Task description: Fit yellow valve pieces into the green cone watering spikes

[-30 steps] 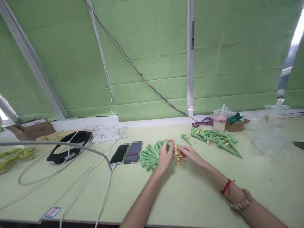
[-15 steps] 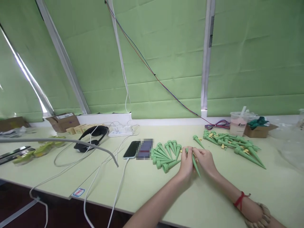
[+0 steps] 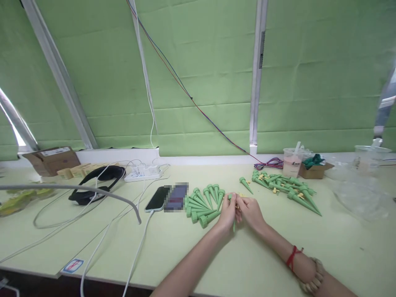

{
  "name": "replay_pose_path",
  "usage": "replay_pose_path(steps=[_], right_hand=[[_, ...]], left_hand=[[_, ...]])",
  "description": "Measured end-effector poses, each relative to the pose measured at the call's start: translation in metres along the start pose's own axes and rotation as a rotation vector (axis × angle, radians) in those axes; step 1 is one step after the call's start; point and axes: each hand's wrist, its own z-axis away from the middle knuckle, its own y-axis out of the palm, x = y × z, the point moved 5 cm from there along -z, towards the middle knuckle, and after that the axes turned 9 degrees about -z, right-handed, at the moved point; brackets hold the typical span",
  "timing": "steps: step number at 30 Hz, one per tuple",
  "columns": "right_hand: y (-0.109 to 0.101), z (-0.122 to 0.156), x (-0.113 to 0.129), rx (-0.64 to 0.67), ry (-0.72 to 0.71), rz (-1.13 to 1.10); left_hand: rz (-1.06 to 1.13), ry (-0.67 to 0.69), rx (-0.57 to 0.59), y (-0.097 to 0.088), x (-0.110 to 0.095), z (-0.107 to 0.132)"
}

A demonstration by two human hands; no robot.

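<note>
My left hand (image 3: 227, 213) is closed round a green plant watering spike (image 3: 234, 226), its thin tip pointing down below my fingers. Pressed against it from the right, my right hand (image 3: 252, 213) pinches a small yellow valve at the spike's side, mostly hidden by the fingers. Left of my hands, several green spikes (image 3: 198, 203) lie fanned out on the table. A looser pile of green spikes (image 3: 278, 181) with yellow valves lies to the right. One single spike (image 3: 246, 185) rests just beyond my hands.
Left of the fan lie a phone (image 3: 157, 199) on a cable and a blurred-out flat object (image 3: 176, 197). Farther left are a black headset (image 3: 97, 185) and a power strip (image 3: 142, 172). A drink cup (image 3: 291, 163), a small box (image 3: 317, 170) and clear plastic bags (image 3: 360, 196) stand right.
The view has turned to the right, so things appear farther left. The spike in my left hand now points more steeply down, and more of it is hidden by my fingers.
</note>
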Motion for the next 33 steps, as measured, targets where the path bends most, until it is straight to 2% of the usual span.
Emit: replay_pose_path(steps=[6,10,13,17,21,23,25,27,29,33], right_hand=[[0.0,-0.001,0.0,-0.009,-0.013,-0.017],[-0.003,-0.001,0.001,-0.056,0.001,-0.035],[-0.006,-0.002,0.005,-0.109,-0.038,0.041],[-0.009,-0.005,0.007,-0.113,-0.116,0.171],[-0.012,-0.007,0.006,-0.08,-0.235,0.288],[-0.015,-0.007,0.008,-0.086,-0.292,0.31],[-0.016,-0.007,0.008,-0.044,-0.269,0.224],[-0.016,-0.007,0.007,0.0,-0.191,0.097],[-0.014,-0.006,0.008,0.039,-0.132,0.011],[-0.009,-0.007,0.011,0.094,-0.115,-0.072]], left_hand=[[-0.012,0.1,-0.035,-0.005,-0.011,-0.001],[0.011,0.076,-0.065,-0.004,-0.014,0.001],[0.069,0.06,-0.047,-0.001,-0.018,0.005],[0.146,-0.017,0.026,0.003,-0.017,0.006],[0.209,-0.107,0.194,0.009,-0.014,0.005],[0.177,-0.104,0.249,0.01,-0.014,0.004],[0.097,-0.03,0.215,0.008,-0.016,0.002],[0.018,0.047,0.131,0.002,-0.019,-0.001],[-0.011,0.064,0.089,-0.004,-0.02,-0.004],[0.079,0.077,0.137,-0.013,-0.022,-0.009]])
